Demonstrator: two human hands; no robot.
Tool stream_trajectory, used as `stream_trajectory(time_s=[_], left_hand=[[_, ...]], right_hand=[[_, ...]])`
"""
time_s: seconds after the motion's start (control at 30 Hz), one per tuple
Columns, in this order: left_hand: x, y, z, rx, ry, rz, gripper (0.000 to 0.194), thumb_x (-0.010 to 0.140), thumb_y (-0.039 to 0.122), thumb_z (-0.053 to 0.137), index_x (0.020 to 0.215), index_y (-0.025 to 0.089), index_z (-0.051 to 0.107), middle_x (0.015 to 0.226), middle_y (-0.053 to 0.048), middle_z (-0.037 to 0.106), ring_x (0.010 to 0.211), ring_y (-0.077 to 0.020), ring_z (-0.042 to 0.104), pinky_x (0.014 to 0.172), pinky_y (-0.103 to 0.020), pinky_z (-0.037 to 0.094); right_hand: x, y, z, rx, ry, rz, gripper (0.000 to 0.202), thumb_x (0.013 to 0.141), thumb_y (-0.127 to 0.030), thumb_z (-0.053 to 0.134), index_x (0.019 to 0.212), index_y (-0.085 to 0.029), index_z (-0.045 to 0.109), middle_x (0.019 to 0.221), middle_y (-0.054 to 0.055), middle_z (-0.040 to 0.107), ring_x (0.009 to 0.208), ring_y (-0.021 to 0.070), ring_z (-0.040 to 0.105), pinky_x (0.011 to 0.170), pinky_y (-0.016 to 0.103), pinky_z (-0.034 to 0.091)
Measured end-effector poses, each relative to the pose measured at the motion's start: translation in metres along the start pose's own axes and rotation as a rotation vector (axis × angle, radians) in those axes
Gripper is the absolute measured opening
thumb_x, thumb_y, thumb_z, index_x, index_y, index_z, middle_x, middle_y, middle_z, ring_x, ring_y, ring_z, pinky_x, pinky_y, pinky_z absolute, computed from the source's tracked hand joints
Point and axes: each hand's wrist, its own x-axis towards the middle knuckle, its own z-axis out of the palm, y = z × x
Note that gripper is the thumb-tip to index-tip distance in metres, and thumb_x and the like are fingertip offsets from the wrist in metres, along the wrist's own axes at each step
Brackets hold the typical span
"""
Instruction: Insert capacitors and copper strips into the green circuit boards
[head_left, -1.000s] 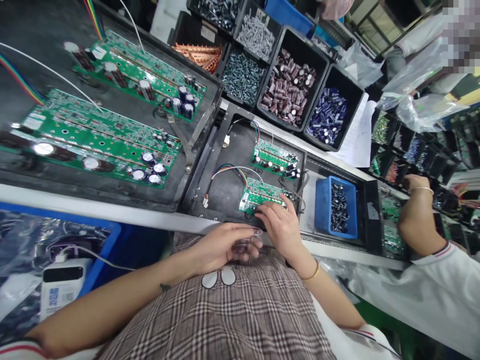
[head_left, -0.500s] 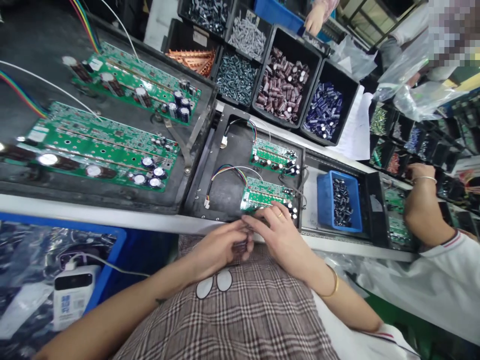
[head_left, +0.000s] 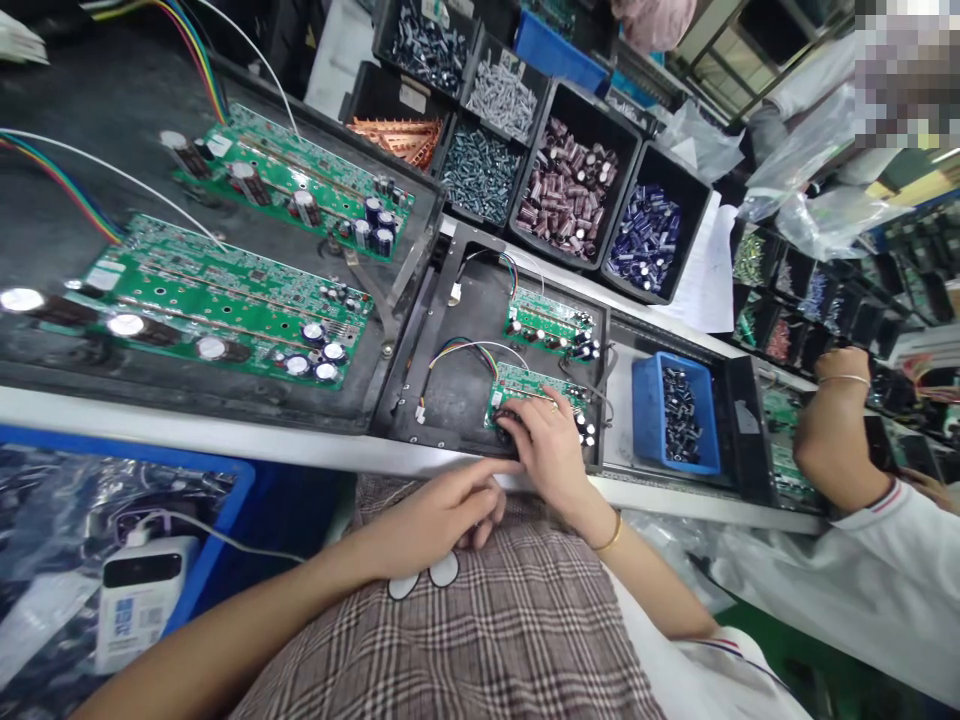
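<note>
My right hand (head_left: 546,440) is over the lower-left part of the nearer green circuit board (head_left: 536,378), its fingers closed on a dark cylindrical capacitor (head_left: 508,415) at the board's edge. My left hand (head_left: 454,510) is just in front of the table edge, over the plaid apron, with curled fingers; whatever it holds, if anything, is hidden. Behind the nearer board lies a second green board (head_left: 551,312) in the same black tray (head_left: 461,400). Both carry capacitors and coloured wires with white plugs.
Two larger boards (head_left: 232,300) lie in a black tray at the left. Black bins of brown capacitors (head_left: 570,185) and blue capacitors (head_left: 646,235) stand behind. A blue box (head_left: 637,410) sits right of my hands. Another person's arm (head_left: 844,435) reaches in at the right.
My right hand has moved away from my left hand, forward onto the nearer board, with the dark capacitor. My left hand has stayed near the apron. The view has shifted slightly.
</note>
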Motion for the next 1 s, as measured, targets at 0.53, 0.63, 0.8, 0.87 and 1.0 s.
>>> stream_trajectory(time_s=[0.53, 0.63, 0.8, 0.87, 1.0], left_hand=[[-0.007, 0.024, 0.005, 0.813, 0.503, 0.437, 0.032, 0.097, 0.022, 0.040, 0.121, 0.017, 0.060, 0.107, -0.007, 0.062, 0.098, -0.0146, 0.058, 0.093, -0.026, 0.045], [0.007, 0.018, -0.001, 1.071, 0.634, 0.525, 0.033, 0.097, 0.025, 0.039, 0.122, 0.014, 0.058, 0.103, -0.009, 0.060, 0.096, -0.0169, 0.056, 0.091, -0.029, 0.047], [0.027, 0.001, -0.009, 1.339, 0.828, 0.471, 0.028, 0.094, 0.020, 0.042, 0.117, 0.015, 0.059, 0.100, -0.010, 0.059, 0.093, -0.0207, 0.055, 0.080, -0.033, 0.051], [0.031, -0.006, -0.013, 1.392, 0.879, 0.479, 0.029, 0.093, 0.014, 0.040, 0.116, 0.016, 0.059, 0.099, -0.010, 0.060, 0.091, -0.0204, 0.056, 0.077, -0.031, 0.051], [0.036, -0.011, -0.023, 1.461, 0.941, 0.561, 0.031, 0.093, 0.010, 0.039, 0.114, 0.015, 0.061, 0.098, -0.010, 0.059, 0.091, -0.0200, 0.058, 0.075, -0.029, 0.051]], right_hand=[[-0.009, 0.002, -0.001, -0.133, 0.050, -0.214, 0.027, 0.098, -0.027, 0.038, 0.105, -0.016, 0.062, 0.091, 0.008, 0.070, 0.082, 0.0212, 0.065, 0.103, 0.046, 0.041], [-0.008, 0.008, 0.004, -0.143, 0.108, -0.247, 0.029, 0.098, -0.026, 0.036, 0.101, -0.015, 0.063, 0.088, 0.009, 0.070, 0.080, 0.0222, 0.064, 0.102, 0.048, 0.042], [-0.005, 0.000, 0.006, -0.181, 0.087, -0.210, 0.022, 0.097, -0.021, 0.041, 0.101, -0.017, 0.062, 0.082, 0.005, 0.067, 0.077, 0.0200, 0.063, 0.103, 0.047, 0.040], [-0.004, -0.007, 0.008, -0.194, 0.056, -0.187, 0.021, 0.096, -0.017, 0.041, 0.097, -0.017, 0.062, 0.081, 0.004, 0.066, 0.076, 0.0188, 0.062, 0.105, 0.047, 0.038], [0.004, -0.017, 0.008, -0.204, -0.017, -0.211, 0.017, 0.093, -0.014, 0.046, 0.091, -0.018, 0.062, 0.079, 0.003, 0.064, 0.076, 0.0178, 0.061, 0.106, 0.044, 0.037]])
